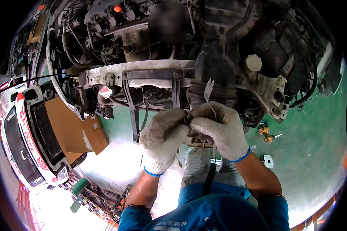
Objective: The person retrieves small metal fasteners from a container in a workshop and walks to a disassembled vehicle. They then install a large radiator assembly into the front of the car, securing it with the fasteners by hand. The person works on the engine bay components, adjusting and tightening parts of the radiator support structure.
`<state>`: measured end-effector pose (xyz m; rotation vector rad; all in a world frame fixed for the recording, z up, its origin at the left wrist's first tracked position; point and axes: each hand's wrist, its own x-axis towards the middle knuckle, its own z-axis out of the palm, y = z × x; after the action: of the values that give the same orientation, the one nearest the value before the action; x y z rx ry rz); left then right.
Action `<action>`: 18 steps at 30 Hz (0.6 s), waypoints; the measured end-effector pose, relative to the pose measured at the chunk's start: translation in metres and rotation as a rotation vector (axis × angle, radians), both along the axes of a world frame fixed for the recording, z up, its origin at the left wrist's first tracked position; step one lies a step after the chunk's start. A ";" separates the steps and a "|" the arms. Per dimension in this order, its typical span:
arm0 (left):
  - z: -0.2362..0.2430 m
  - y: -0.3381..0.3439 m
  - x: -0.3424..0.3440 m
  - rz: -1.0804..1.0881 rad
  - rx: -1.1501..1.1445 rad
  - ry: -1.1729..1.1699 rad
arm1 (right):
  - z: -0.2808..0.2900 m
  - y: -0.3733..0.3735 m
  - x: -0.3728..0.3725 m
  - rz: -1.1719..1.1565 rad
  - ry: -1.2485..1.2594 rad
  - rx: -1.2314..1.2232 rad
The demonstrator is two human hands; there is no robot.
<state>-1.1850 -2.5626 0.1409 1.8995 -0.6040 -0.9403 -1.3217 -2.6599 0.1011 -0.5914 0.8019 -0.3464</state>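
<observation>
My left hand [164, 136], in a white knit glove with a blue cuff, is closed. Its thumb and forefinger meet my right fingertips over a small dark piece I cannot make out. My right hand [221, 129], gloved alike, is closed too. A slim metal pry tool with a forked tip [209, 90] runs through it; the shaft passes the fingers and ends in a black handle [210, 179] near my waist. Both hands are in front of an opened car front, just below a black plastic duct [216, 50] and right of a dark upright bracket [131, 109].
A pale metal crossbeam [152, 66] spans the engine bay. Cardboard [67, 125] leans by a red-and-white vehicle [29, 144] at left. On the green floor at right lie a yellow power tool [265, 133] and a white plate [268, 161]. Lower left stands a cluttered rack [96, 200].
</observation>
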 end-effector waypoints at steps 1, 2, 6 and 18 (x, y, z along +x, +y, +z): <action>-0.005 -0.001 0.006 -0.131 -0.083 -0.140 | -0.001 -0.001 -0.001 -0.003 0.010 0.014; -0.015 -0.003 0.018 -0.264 -0.165 -0.278 | -0.002 -0.001 -0.001 -0.019 0.021 0.030; -0.018 -0.023 0.033 -0.255 -0.106 -0.206 | -0.005 -0.002 -0.005 -0.058 0.077 -0.014; -0.056 -0.093 0.073 -0.651 -0.192 -0.753 | -0.009 0.000 -0.071 -0.164 0.317 -0.034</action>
<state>-1.1118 -2.6558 0.0846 1.8752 -1.7653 -0.4712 -1.3931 -2.6600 0.0920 -0.6226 1.1546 -0.4227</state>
